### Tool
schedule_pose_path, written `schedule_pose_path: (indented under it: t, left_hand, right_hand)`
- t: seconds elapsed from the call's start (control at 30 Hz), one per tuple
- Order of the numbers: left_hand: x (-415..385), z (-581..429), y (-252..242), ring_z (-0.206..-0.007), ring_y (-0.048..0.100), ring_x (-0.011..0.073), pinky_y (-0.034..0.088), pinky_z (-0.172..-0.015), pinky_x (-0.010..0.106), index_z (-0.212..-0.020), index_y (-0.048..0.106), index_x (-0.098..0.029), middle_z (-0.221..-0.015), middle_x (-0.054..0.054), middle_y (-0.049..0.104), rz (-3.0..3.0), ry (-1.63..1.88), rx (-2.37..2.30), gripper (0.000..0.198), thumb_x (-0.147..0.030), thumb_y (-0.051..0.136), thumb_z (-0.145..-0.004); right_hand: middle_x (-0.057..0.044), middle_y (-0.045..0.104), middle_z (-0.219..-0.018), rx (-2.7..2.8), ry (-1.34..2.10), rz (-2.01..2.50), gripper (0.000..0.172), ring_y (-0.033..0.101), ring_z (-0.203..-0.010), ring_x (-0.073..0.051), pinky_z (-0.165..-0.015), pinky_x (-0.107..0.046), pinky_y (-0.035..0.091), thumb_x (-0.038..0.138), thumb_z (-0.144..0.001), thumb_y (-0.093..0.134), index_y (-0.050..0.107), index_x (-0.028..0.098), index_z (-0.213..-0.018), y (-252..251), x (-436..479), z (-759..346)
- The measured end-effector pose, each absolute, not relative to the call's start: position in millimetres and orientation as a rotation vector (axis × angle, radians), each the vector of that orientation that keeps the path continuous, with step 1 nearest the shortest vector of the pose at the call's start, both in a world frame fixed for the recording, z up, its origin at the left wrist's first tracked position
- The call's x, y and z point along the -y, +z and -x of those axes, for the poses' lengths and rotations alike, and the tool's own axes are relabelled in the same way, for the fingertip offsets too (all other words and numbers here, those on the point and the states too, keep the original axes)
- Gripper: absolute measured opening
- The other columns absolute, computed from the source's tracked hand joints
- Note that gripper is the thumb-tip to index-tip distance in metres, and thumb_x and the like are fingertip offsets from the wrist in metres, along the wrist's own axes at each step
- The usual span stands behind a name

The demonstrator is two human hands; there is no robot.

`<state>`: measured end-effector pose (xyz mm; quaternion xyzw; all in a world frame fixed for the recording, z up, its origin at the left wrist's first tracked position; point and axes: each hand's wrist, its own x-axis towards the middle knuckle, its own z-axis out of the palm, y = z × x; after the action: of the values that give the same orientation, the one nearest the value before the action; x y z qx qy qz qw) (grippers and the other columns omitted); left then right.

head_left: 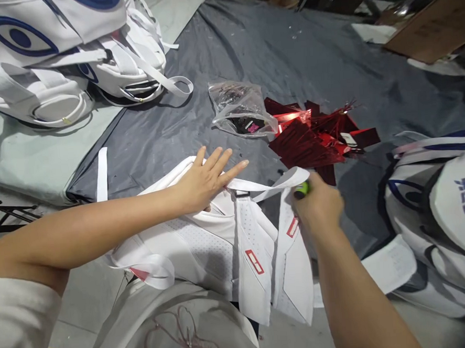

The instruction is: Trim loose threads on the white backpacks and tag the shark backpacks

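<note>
A white backpack (205,244) with padded mesh straps and red-and-white labels lies in front of me on a grey sheet (288,50). My left hand (207,178) rests flat on its top edge, fingers stretched out and spread. My right hand (317,205) is closed round a small green object (302,189), which touches a white webbing strap (272,184) of the backpack. I cannot make out what the green object is.
Several white bags with blue eye prints (52,54) are piled at the back left. More white bags (443,208) lie at the right. A clear plastic bag (240,110) and shiny red tags (312,135) lie on the sheet beyond my hands. Cardboard (436,25) sits far right.
</note>
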<state>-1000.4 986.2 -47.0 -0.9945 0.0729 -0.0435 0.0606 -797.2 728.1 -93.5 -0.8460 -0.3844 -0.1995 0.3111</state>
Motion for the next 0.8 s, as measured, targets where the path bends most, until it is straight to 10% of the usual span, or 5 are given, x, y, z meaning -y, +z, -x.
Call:
schedule_pose_path:
  t: [0.17,0.27,0.5,0.8]
  left_hand:
    - [-982,1002,-43,-0.144,0.031,0.0409,0.03,-0.111,0.056,-0.159,0.005,-0.014,-0.16,0.025,0.023,3.012,-0.095,-0.191,0.111,-0.041,0.075,-0.077]
    - [-983,1001,-42,-0.144,0.031,0.041,0.029,-0.112,0.055,-0.159,0.005,-0.013,-0.161,0.025,0.021,3.023,-0.087,-0.186,0.111,-0.041,0.075,-0.077]
    - [-984,1001,-41,-0.145,0.026,0.0404,0.025,-0.114,0.059,-0.159,0.009,-0.014,-0.161,0.023,0.021,3.035,-0.121,-0.148,0.105,-0.041,0.073,-0.08]
    - [-982,995,-38,-0.122,0.051,0.0342,0.036,-0.104,0.052,-0.157,0.02,-0.014,-0.158,0.02,0.032,3.022,-0.066,-0.113,0.076,-0.024,0.054,-0.091]
  right_hand:
    - [-0.013,0.072,-0.088,0.783,-1.171,2.189,0.037,0.07,-0.078,-0.031,-0.066,-0.043,0.046,0.036,-0.087,0.066,0.066,0.027,-0.124,-40,-728,873]
    - [-0.008,0.072,-0.09,1.316,-0.746,1.98,0.043,0.069,-0.084,-0.028,-0.084,-0.044,0.052,0.033,-0.089,0.064,0.059,0.027,-0.131,-33,-753,932]
    - [-0.004,0.073,-0.088,1.34,-0.035,1.981,0.013,0.069,-0.075,-0.019,-0.069,-0.032,0.053,0.031,-0.092,0.061,0.064,0.022,-0.101,-55,-792,952]
    - [-0.001,0.068,-0.081,1.519,0.457,2.183,0.019,0.064,-0.071,-0.016,-0.064,-0.028,0.048,0.031,-0.092,0.063,0.075,0.024,-0.105,-26,-791,931]
